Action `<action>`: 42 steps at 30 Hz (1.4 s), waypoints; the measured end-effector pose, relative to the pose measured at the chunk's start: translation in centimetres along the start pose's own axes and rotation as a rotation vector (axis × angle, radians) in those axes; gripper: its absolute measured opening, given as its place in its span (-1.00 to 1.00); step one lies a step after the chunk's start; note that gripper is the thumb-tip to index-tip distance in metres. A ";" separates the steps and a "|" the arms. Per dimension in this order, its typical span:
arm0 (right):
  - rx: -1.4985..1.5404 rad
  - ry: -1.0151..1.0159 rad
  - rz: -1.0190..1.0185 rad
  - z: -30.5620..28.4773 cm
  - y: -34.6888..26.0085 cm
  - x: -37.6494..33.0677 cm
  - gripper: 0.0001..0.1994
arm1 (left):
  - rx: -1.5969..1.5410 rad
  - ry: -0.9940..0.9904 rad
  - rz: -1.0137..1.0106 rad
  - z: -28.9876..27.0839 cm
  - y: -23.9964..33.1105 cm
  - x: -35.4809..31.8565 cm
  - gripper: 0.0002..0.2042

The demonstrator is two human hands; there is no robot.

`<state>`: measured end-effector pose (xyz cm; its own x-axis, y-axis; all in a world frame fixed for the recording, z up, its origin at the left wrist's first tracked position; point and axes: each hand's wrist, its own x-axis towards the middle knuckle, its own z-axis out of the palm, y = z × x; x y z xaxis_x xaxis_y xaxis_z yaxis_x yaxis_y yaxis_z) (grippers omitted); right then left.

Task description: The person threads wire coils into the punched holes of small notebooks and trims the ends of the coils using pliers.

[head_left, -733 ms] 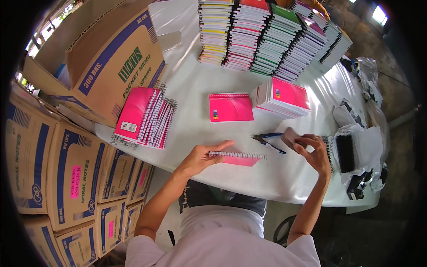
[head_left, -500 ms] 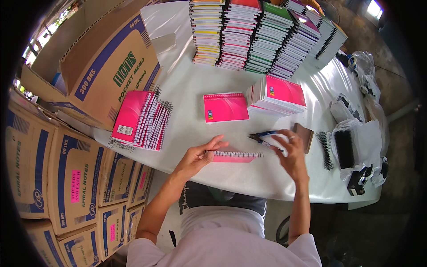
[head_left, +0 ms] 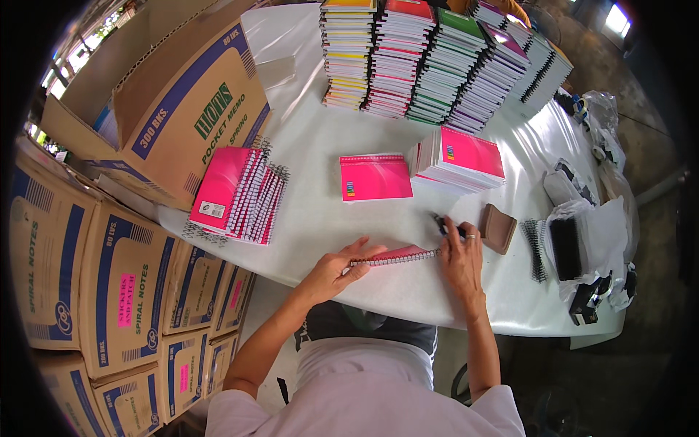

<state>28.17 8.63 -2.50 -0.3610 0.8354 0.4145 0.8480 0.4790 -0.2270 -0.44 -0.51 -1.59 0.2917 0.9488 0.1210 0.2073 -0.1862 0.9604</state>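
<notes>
My left hand (head_left: 336, 272) is closed on the left end of a pink spiral notebook (head_left: 395, 255), held up on edge near the table's front edge. A wire coil runs along the notebook's near edge. In my right hand (head_left: 461, 264) is a pair of pliers (head_left: 441, 224), its dark end showing above the fingers and the rest mostly hidden. The fingertips of that hand are at the coil's right end. Farther back, a pink cover sheet or notebook (head_left: 376, 179) with punched holes lies flat, beside a stack of pink notebooks (head_left: 470, 155).
Several coiled pink notebooks (head_left: 218, 182) lean by a large open carton (head_left: 196, 109) at the left. Tall notebook stacks (head_left: 397, 58) line the back. A brown block (head_left: 497, 228), loose black coils (head_left: 534, 249) and plastic-wrapped coils (head_left: 568, 240) lie right. Cartons (head_left: 127, 291) are stacked lower left.
My right hand has taken hold of the pliers from the table and come to the coil's right end. The notebook has tilted, its right end rising slightly, while my left hand keeps its grip.
</notes>
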 end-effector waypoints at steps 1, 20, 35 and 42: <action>0.044 0.042 0.065 -0.3 -0.1 -0.2 -0.51 | -0.016 0.002 -0.015 0.0 0.2 0.0 -0.59; 0.278 -0.062 -0.189 -5.9 -11.4 -3.0 -0.51 | 0.104 0.277 0.006 1.8 1.5 0.6 -0.39; 0.922 -0.538 0.128 -7.7 -12.3 -0.6 -0.66 | 0.739 0.582 0.150 1.9 4.9 0.3 -0.25; 0.861 -0.443 -0.060 -8.2 -10.1 2.7 -0.71 | 1.102 0.655 0.242 -4.2 9.2 -1.2 -0.36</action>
<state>21.79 3.83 8.15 -0.6574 0.7444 0.1172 0.3123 0.4107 -0.8566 -2.83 -2.31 8.15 -0.0126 0.7512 0.6599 0.9571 -0.1820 0.2255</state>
